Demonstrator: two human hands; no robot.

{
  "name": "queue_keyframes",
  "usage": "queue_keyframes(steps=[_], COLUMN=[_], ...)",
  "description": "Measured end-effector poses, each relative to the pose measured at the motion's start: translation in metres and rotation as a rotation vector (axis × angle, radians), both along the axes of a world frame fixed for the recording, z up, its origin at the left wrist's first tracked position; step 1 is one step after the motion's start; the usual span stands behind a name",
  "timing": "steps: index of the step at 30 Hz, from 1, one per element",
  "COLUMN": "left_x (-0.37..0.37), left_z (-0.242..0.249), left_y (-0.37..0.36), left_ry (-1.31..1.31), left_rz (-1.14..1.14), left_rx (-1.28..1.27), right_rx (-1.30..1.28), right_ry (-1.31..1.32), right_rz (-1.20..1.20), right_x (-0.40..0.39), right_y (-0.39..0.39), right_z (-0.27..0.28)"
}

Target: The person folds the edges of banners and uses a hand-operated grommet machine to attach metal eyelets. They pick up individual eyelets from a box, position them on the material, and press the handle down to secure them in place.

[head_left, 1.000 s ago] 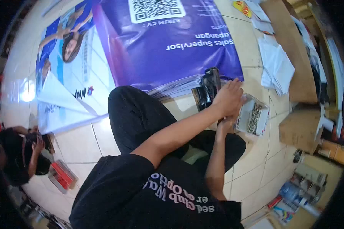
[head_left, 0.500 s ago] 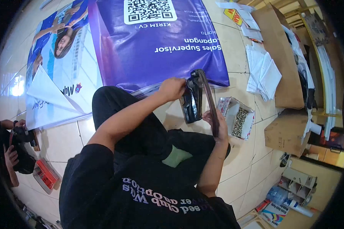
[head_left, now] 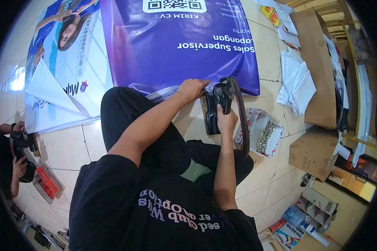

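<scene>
Near the purple banner's (head_left: 180, 62) lower edge, a black hand press (head_left: 213, 111) with a long curved brown lever (head_left: 241, 121) stands on the floor. My left hand (head_left: 192, 89) is closed on the banner's edge beside the press head, index finger pointing toward it. My right hand (head_left: 227, 122) is wrapped round a black part of the press, inside the curve of the lever. What lies between the press jaws is too small to make out. A patterned box (head_left: 275, 139) of small metal rings (head_left: 265, 138) sits right of the lever.
A white and blue banner (head_left: 73, 100) lies at the left. Another person's hands (head_left: 19, 167) are at a similar press (head_left: 21, 140), near a red box (head_left: 47, 184). Folded white sheets (head_left: 297, 85) and cardboard boxes (head_left: 314, 152) are at the right.
My right hand has let go of the long lever and gripped the black part of the press. The lever has swung down to the right. My left hand has shifted slightly up and left relative to the press.
</scene>
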State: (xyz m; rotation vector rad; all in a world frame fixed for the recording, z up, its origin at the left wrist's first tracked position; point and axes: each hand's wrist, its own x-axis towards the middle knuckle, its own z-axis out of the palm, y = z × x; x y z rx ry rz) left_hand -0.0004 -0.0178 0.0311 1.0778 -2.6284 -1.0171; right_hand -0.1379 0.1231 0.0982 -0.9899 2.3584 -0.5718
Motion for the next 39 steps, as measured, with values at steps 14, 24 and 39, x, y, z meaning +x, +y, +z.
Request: queue_keyframes(steps=[14,24,39], left_x=[-0.016,-0.027,-0.026], left_z=[-0.016,-0.012,-0.023], left_y=[0.008,0.004,0.000], left_ry=[0.222,0.193,-0.030], left_rz=[-0.131,-0.070,0.050], left_rx=[-0.607,-0.096,-0.276], right_rx=[-0.298,0.367,-0.214], right_ry=[-0.144,0.486,0.676], right_rz=[-0.046,-0.258,-0.313], right_x=[-0.141,-0.227,-0.228], right_y=[0.166,0.168,0.196], right_z=[0.016,-0.024,-0.053])
